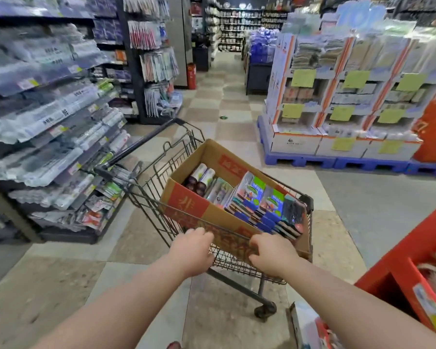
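A dark wire shopping cart (161,172) stands in a shop aisle in front of me, turned slightly to the left. A brown and red cardboard box (213,215) sits in it, filled with several packaged goods (259,200) and a few rolls (202,176). My left hand (193,250) grips the near rim of the cart, fingers curled over it. My right hand (271,255) grips the same rim further right, beside the box's near wall.
Shelves of packaged goods (48,122) run along the left, close to the cart. A stacked display on blue pallets (337,109) stands at the right. A red display stand (408,260) is at the near right. A red fire extinguisher (191,75) stands down the checkered-floor aisle.
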`<move>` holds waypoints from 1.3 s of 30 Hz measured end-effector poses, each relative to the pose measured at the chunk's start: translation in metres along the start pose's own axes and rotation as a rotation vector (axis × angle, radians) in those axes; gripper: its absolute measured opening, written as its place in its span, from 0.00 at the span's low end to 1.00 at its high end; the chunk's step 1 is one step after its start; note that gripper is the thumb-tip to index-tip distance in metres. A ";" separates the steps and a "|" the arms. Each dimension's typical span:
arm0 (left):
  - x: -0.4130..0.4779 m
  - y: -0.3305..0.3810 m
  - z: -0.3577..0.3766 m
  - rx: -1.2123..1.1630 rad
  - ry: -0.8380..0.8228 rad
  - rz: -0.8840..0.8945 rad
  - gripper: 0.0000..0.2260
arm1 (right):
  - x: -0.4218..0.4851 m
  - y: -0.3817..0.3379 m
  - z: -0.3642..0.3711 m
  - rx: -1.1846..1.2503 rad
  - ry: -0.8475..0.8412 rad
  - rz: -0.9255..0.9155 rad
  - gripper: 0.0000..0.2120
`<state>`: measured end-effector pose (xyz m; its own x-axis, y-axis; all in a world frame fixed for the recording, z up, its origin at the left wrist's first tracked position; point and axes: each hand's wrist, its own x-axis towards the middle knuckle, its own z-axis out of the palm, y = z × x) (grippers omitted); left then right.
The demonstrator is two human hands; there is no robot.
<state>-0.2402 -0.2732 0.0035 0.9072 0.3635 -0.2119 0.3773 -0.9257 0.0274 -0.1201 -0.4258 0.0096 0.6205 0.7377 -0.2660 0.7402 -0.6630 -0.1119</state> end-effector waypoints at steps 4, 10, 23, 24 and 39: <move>0.051 -0.027 -0.022 0.005 0.025 0.052 0.18 | 0.032 -0.007 0.010 0.008 -0.047 0.045 0.16; 0.129 -0.078 -0.064 0.016 0.096 0.158 0.14 | 0.090 -0.024 0.012 0.045 -0.109 0.147 0.16; 0.226 -0.132 -0.054 0.039 -0.045 0.274 0.16 | 0.200 -0.031 -0.029 0.128 -0.068 0.280 0.16; 0.230 -0.134 -0.051 0.037 -0.060 0.270 0.16 | 0.210 -0.029 -0.032 0.126 -0.064 0.277 0.15; 0.339 -0.141 -0.018 -0.011 -0.249 0.025 0.23 | 0.387 0.011 -0.021 0.250 -0.255 0.159 0.18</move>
<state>0.0175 -0.0175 -0.0544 0.8429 0.3021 -0.4452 0.3585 -0.9324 0.0461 0.1337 -0.1446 -0.0742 0.6150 0.5883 -0.5250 0.5342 -0.8006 -0.2714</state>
